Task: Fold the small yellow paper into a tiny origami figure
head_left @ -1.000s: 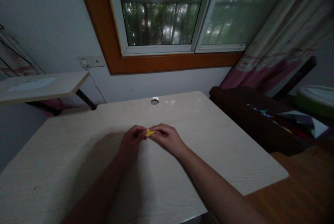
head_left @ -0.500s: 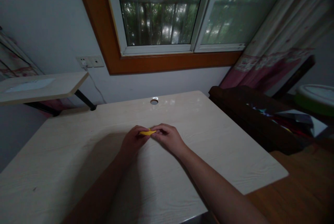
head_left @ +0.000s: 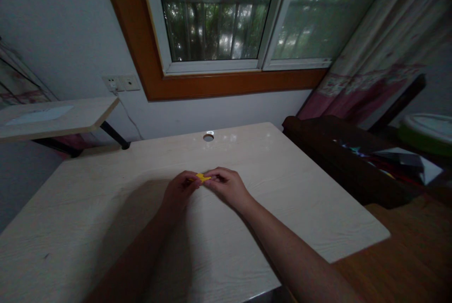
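A small, flat yellow piece (head_left: 202, 177), perhaps folded paper, is pinched between my two hands over the middle of the desk (head_left: 226, 227). My left hand (head_left: 180, 190) grips its left end, with the thumb lying across the near side. On the other end, my right hand (head_left: 228, 183) holds it between thumb and fingers. Fingers cover much of the piece, so its full shape and exact kind cannot be made out.
A raised shelf (head_left: 70, 117) on black legs stands at the back left. Behind it, a cable (head_left: 129, 117) hangs from a wall socket (head_left: 113, 83). A round hole (head_left: 208, 138) pierces the desk's far side. Right of the desk is dark wooden furniture (head_left: 318, 152) with papers.
My left thumb and fingers have shifted slightly on the yellow piece, and more of its middle shows between the hands. My right hand has hardly moved.
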`<action>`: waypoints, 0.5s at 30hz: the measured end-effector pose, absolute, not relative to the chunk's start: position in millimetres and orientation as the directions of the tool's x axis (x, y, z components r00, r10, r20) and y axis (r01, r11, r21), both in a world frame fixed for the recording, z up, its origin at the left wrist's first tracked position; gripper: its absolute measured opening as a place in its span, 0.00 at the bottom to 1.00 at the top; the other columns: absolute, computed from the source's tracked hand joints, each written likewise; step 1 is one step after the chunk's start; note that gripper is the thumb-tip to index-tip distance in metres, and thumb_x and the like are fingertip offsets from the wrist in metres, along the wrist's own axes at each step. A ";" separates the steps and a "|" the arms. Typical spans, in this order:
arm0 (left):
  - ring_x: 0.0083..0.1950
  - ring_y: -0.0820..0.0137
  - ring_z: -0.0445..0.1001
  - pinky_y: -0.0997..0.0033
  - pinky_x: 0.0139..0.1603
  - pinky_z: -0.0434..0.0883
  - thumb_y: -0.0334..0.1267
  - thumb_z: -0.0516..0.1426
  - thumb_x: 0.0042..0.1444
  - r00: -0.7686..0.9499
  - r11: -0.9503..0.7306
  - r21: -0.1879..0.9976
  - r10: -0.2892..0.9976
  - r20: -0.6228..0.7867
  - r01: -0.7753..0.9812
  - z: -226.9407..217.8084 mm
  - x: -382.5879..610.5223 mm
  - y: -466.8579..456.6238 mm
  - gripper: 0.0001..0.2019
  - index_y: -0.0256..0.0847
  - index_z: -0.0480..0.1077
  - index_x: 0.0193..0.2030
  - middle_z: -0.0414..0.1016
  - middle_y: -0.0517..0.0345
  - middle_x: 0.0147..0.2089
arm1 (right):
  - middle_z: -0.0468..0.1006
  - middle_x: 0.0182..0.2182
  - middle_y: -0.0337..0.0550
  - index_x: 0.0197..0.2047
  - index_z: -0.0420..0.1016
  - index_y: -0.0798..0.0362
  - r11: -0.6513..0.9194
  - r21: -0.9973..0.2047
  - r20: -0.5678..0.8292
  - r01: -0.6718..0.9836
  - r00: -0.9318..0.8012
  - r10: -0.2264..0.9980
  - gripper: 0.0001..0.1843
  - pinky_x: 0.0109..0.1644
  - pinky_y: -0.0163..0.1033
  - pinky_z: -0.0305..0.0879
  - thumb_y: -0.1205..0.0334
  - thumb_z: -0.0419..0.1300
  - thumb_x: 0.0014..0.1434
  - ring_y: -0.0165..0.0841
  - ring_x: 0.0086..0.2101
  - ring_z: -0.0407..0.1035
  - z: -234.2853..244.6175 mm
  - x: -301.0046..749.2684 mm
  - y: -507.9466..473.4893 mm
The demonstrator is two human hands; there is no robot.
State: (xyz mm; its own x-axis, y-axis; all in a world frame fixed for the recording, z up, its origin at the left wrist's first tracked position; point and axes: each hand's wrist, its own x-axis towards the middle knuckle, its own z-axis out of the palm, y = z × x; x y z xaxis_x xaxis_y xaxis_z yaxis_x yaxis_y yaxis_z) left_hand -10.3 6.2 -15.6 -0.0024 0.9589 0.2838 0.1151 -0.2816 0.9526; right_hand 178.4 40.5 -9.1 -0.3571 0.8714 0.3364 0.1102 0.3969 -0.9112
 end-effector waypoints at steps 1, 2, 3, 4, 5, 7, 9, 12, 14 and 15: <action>0.35 0.71 0.74 0.72 0.39 0.72 0.41 0.62 0.55 -0.004 -0.276 0.955 0.961 0.278 0.107 -15.6 -9.9 6.2 0.06 0.40 0.73 0.34 0.76 0.57 0.36 | 0.80 0.35 0.43 0.41 0.81 0.49 0.396 -0.912 0.336 0.107 -0.358 0.871 0.10 0.38 0.36 0.68 0.57 0.66 0.56 0.32 0.33 0.72 -8.3 178.4 40.2; 0.35 0.71 0.74 0.72 0.39 0.72 0.41 0.62 0.55 -0.006 -0.274 0.957 0.961 0.276 0.099 -15.6 -9.5 6.3 0.07 0.40 0.73 0.34 0.76 0.57 0.36 | 0.79 0.35 0.43 0.40 0.81 0.49 0.402 -0.910 0.342 0.104 -0.359 0.868 0.09 0.38 0.36 0.68 0.57 0.66 0.56 0.32 0.33 0.72 -7.2 178.3 39.9; 0.35 0.72 0.74 0.72 0.39 0.72 0.41 0.61 0.56 -0.011 -0.274 0.957 0.961 0.276 0.093 -15.6 -9.2 6.4 0.07 0.40 0.73 0.35 0.76 0.57 0.36 | 0.79 0.35 0.43 0.40 0.81 0.49 0.416 -0.904 0.356 0.100 -0.364 0.861 0.09 0.38 0.36 0.67 0.57 0.66 0.57 0.32 0.34 0.72 -5.9 178.2 39.4; 0.34 0.72 0.74 0.72 0.38 0.72 0.41 0.61 0.56 -0.013 -0.272 0.958 0.962 0.274 0.089 -15.4 -8.8 6.4 0.06 0.40 0.73 0.35 0.76 0.57 0.35 | 0.79 0.35 0.43 0.39 0.81 0.49 0.437 -0.894 0.376 0.095 -0.372 0.849 0.08 0.38 0.35 0.67 0.58 0.65 0.57 0.32 0.34 0.72 -4.5 178.0 39.0; 0.34 0.72 0.74 0.72 0.38 0.72 0.41 0.61 0.56 -0.015 -0.269 0.959 0.962 0.271 0.087 -15.1 -8.5 6.4 0.06 0.40 0.73 0.35 0.76 0.58 0.34 | 0.79 0.35 0.43 0.39 0.81 0.49 0.460 -0.883 0.397 0.091 -0.378 0.836 0.07 0.38 0.35 0.67 0.58 0.65 0.57 0.32 0.34 0.72 -3.1 177.8 38.5; 0.33 0.72 0.74 0.73 0.37 0.72 0.41 0.62 0.56 -0.017 -0.262 0.962 0.964 0.264 0.077 -14.1 -7.8 6.2 0.06 0.40 0.73 0.35 0.76 0.58 0.34 | 0.78 0.35 0.43 0.38 0.81 0.49 0.481 -0.873 0.417 0.080 -0.387 0.822 0.06 0.37 0.35 0.66 0.58 0.65 0.57 0.31 0.34 0.72 -0.7 177.4 37.5; 0.33 0.72 0.74 0.72 0.37 0.72 0.41 0.62 0.55 -0.010 -0.247 0.967 0.969 0.248 0.065 -12.9 -7.0 5.7 0.07 0.40 0.74 0.35 0.77 0.57 0.34 | 0.77 0.34 0.43 0.37 0.81 0.49 0.487 -0.870 0.422 0.079 -0.391 0.818 0.06 0.36 0.35 0.66 0.58 0.66 0.57 0.31 0.33 0.71 1.0 177.2 36.5; 0.33 0.71 0.76 0.71 0.38 0.74 0.41 0.62 0.55 -0.008 -0.229 0.973 0.973 0.229 0.042 -11.4 -5.8 5.1 0.07 0.39 0.74 0.34 0.78 0.57 0.33 | 0.77 0.33 0.42 0.36 0.81 0.50 0.500 -0.860 0.431 0.098 -0.384 0.816 0.05 0.36 0.35 0.65 0.59 0.65 0.57 0.31 0.33 0.71 2.7 177.0 35.5; 0.33 0.71 0.76 0.71 0.38 0.74 0.41 0.62 0.55 -0.017 -0.219 0.975 0.975 0.220 0.038 -11.3 -5.2 5.0 0.07 0.40 0.73 0.34 0.78 0.57 0.32 | 0.77 0.32 0.41 0.36 0.80 0.50 0.501 -0.858 0.431 0.111 -0.376 0.821 0.04 0.37 0.35 0.64 0.60 0.65 0.58 0.31 0.34 0.71 3.3 176.8 35.1; 0.33 0.71 0.76 0.70 0.39 0.74 0.41 0.62 0.55 -0.019 -0.216 0.976 0.976 0.217 0.038 -11.4 -5.1 5.0 0.07 0.40 0.73 0.34 0.78 0.57 0.32 | 0.77 0.32 0.41 0.36 0.80 0.50 0.494 -0.861 0.424 0.116 -0.370 0.826 0.04 0.37 0.35 0.64 0.61 0.65 0.58 0.31 0.34 0.71 3.4 176.5 35.0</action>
